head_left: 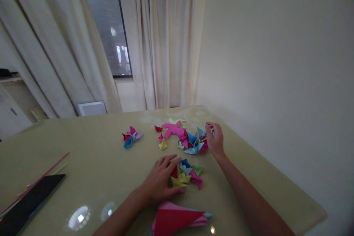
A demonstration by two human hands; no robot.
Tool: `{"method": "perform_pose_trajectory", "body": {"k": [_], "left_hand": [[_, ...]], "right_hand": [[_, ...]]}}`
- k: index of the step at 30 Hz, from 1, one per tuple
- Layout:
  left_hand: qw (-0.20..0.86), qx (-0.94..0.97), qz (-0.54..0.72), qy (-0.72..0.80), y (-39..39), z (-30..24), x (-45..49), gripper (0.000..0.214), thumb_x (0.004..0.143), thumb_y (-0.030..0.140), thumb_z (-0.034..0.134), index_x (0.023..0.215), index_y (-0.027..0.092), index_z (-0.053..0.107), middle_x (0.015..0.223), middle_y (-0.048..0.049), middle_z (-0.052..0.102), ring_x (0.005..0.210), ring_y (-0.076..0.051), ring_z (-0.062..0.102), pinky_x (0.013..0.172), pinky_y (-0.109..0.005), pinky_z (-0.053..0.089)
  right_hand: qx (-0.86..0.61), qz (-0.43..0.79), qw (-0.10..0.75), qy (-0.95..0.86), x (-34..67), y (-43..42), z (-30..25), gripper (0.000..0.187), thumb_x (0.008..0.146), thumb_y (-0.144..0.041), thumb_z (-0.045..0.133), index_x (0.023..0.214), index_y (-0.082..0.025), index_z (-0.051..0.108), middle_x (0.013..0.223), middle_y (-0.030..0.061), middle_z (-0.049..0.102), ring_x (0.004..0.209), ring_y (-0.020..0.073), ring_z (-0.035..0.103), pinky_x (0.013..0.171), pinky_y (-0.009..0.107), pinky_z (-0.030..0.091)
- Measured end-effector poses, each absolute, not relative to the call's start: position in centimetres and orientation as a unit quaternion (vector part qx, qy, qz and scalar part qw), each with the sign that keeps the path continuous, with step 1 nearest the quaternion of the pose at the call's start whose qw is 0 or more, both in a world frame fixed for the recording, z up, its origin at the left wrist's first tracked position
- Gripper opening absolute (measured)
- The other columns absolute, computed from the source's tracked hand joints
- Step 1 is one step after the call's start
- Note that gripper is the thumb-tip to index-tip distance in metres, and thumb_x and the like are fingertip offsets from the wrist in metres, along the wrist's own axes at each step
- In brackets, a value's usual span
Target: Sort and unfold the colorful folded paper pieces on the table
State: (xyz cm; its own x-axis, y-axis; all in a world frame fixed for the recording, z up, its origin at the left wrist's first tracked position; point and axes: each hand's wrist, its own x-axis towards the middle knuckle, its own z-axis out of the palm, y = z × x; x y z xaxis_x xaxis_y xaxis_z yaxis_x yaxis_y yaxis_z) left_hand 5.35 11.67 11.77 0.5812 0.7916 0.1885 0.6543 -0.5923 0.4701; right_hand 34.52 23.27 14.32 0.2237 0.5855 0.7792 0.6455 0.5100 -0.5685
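Note:
My left hand (162,178) lies on the table with its fingers spread, touching a small cluster of folded paper pieces (188,174) in red, yellow, blue and pink. My right hand (215,139) reaches further out, fingers curled at the right edge of a bigger pile of folded paper shapes (190,141); what it pinches is hard to make out. A pink paper star (173,128) lies at the back of that pile. A separate small folded piece (131,137) in pink, blue and purple sits to the left.
A large red and pink folded paper (177,218) lies near the front edge. A dark tablet (27,203) and thin pink sticks (38,180) are at the left. The beige table (96,155) meets a white wall on the right, with curtains and a window behind.

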Motion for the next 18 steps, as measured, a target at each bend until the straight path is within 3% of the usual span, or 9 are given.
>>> {"method": "perform_pose_trajectory", "body": {"k": [4,7,10,13,18], "left_hand": [[0.192,0.88,0.223,0.373,13.7,11.9,7.1,0.086,0.082,0.071,0.072,0.153,0.027,0.05,0.147,-0.0148,0.056,0.133,-0.035,0.051,0.115,-0.053,0.042],[0.205,0.869,0.296,0.34,15.3,11.5,7.0,0.059,0.096,0.064,0.055,0.141,0.024,0.06,0.137,-0.0146,0.062,0.126,-0.032,0.056,0.11,-0.048,0.045],[0.156,0.808,0.373,0.429,17.2,10.6,5.5,0.044,0.107,0.049,0.038,0.13,0.024,0.066,0.134,-0.0132,0.064,0.126,-0.03,0.055,0.113,-0.051,0.04],[0.085,0.745,0.372,0.547,18.9,9.6,3.4,0.045,0.107,0.045,0.039,0.142,0.025,0.058,0.151,-0.0131,0.057,0.139,-0.033,0.047,0.117,-0.058,0.032],[0.101,0.74,0.31,0.588,21.0,8.6,2.0,0.053,0.108,0.045,0.036,0.158,0.027,0.042,0.165,-0.0118,0.044,0.151,-0.032,0.037,0.119,-0.058,0.031]], "right_hand": [[-0.481,-0.084,0.603,-0.631,36.6,23.0,12.2,0.026,0.104,-0.04,0.051,0.103,-0.021,0.069,0.101,0.009,0.069,0.101,0.0265,0.063,0.096,0.045,0.049],[-0.497,-0.084,0.627,-0.594,37.7,23.0,11.6,0.026,0.104,-0.039,0.051,0.106,-0.02,0.068,0.103,0.0097,0.068,0.099,0.0261,0.062,0.092,0.044,0.051],[-0.52,-0.073,0.633,-0.568,38.1,23.8,11.3,0.028,0.104,-0.042,0.05,0.107,-0.02,0.066,0.106,0.0111,0.067,0.102,0.0271,0.062,0.09,0.044,0.051],[-0.536,-0.071,0.635,-0.551,38.2,24.7,10.6,0.032,0.103,-0.045,0.048,0.11,-0.019,0.066,0.111,0.0126,0.068,0.109,0.0288,0.061,0.094,0.046,0.05],[-0.561,-0.043,0.626,-0.54,38.6,25.8,9.1,0.039,0.103,-0.048,0.048,0.119,-0.018,0.067,0.124,0.0151,0.068,0.121,0.0299,0.059,0.105,0.05,0.045]]}}
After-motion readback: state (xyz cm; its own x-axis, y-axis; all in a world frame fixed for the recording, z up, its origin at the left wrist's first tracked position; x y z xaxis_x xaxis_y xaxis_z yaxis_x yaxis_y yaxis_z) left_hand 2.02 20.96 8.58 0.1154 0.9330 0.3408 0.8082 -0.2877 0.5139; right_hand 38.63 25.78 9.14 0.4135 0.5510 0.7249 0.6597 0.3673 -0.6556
